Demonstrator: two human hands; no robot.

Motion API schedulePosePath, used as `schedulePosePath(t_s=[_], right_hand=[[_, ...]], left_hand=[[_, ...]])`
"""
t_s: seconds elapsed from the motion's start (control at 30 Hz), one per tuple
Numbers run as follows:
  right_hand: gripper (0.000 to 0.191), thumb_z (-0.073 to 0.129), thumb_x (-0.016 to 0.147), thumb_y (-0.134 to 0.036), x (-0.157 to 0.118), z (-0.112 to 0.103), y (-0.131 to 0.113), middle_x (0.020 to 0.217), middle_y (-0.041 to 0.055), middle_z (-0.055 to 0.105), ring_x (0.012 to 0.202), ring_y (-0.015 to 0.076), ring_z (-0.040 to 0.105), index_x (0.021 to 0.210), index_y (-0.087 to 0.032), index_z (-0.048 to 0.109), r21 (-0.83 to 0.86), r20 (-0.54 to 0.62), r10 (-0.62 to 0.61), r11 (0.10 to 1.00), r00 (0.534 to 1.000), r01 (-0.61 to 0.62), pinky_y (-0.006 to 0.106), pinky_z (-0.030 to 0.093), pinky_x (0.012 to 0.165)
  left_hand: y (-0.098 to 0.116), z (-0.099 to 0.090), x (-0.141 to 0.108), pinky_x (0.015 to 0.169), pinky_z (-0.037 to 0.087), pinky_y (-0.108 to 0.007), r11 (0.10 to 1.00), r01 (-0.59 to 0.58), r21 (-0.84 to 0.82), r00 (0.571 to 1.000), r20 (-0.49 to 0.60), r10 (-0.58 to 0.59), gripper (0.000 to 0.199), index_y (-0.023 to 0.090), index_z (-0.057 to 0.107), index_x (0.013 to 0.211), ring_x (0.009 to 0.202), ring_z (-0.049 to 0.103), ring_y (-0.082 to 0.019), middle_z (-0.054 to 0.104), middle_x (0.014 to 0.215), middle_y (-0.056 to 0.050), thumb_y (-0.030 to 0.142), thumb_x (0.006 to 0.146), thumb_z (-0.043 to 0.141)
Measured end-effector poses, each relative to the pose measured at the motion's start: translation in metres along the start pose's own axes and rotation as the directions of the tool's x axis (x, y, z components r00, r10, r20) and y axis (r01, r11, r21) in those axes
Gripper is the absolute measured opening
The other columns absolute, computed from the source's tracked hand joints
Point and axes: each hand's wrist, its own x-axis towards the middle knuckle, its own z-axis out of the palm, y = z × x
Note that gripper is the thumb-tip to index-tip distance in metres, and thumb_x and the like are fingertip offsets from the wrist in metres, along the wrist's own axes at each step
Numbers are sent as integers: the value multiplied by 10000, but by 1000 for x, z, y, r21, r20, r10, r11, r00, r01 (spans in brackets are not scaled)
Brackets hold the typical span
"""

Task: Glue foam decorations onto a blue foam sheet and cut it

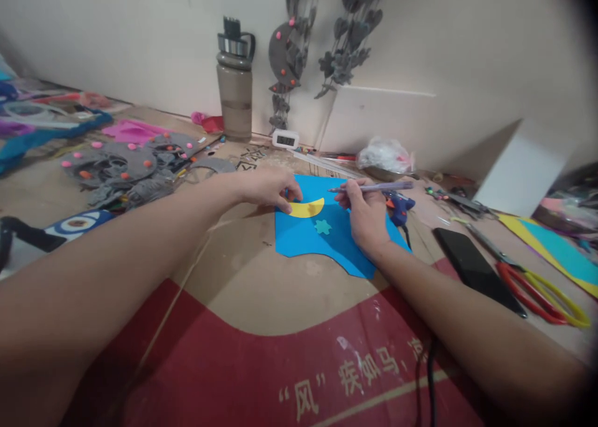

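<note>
One bottle (234, 94) stands part-filled; left hand (270, 186) touches yellow crescent (309, 210), fingers parted; right hand (367, 214) pinches pen (390, 186).

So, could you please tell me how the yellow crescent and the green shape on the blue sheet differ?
The yellow crescent is long and curved, while the green shape is compact with several lobes. The yellow crescent is larger than the green shape. The left hand touches one end of the yellow crescent; no hand touches the green shape. Both lie on the blue sheet.
</note>
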Motion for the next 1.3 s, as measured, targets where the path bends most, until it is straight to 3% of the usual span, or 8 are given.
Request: schedulePosePath(t_s=[0.37, 0.63, 0.97, 1.1, 1.2, 1.3], right_hand=[[315, 535, 934, -516, 1, -1, 3, 706, 15, 684, 668, 180, 619, 799, -235, 581, -35, 0, -33, 999, 999, 33, 335, 480, 662], [333, 521, 941, -522, 3, -2, 3, 710, 22, 692, 687, 188, 632, 785, -234, 582, -46, -38, -60, 997, 997, 58, 350, 495, 702], [330, 543, 911, -544, 6, -1, 5, 677, 6, 661, 645, 175, 604, 766, -248, 562, 45, -93, 26, 999, 995, -22, 331, 474, 654], [339, 554, 895, -556, 9, -1, 8, 679, 5, 653, 654, 173, 600, 764, -244, 566, 94, -104, 79, 993, 991, -69, 333, 475, 668], [332, 563, 892, -547, 8, -1, 8, 679, 4, 649, 654, 169, 592, 762, -242, 564, 106, -96, 83, 992, 992, -73, 332, 475, 673], [335, 559, 897, -548, 8, -2, 7, 680, 0, 646, 656, 162, 590, 760, -242, 555, 109, -86, 84, 991, 993, -74, 326, 476, 680]], left_hand=[[14, -11, -10, 621, 390, -248, 953, 301, -15, 943, 152, -296, 468, 178, 628, 1142, 807, 625, -177, 722, 977, -48, 419, 746, 690], [26, -13, -6, 611, 352, -256, 932, 311, 187, 939, 93, -332, 339, 181, 672, 1030, 795, 593, -181, 707, 965, -55, 365, 747, 704], [28, -16, -7, 602, 368, -258, 894, 408, 187, 896, 105, -431, 402, 196, 684, 1034, 787, 622, -196, 711, 952, -58, 411, 697, 727], [24, -19, -11, 537, 342, -261, 889, 431, 154, 871, 187, -455, 390, 197, 662, 954, 659, 588, -178, 686, 844, -46, 480, 692, 713], [16, -27, -16, 524, 324, -263, 913, 375, 159, 899, 176, -400, 354, 188, 652, 813, 621, 568, -171, 659, 755, -43, 523, 703, 684], [2, -41, -27, 598, 395, -259, 929, 366, 57, 927, 58, -369, 396, 180, 692, 816, 741, 625, -201, 706, 847, -65, 561, 715, 657]])
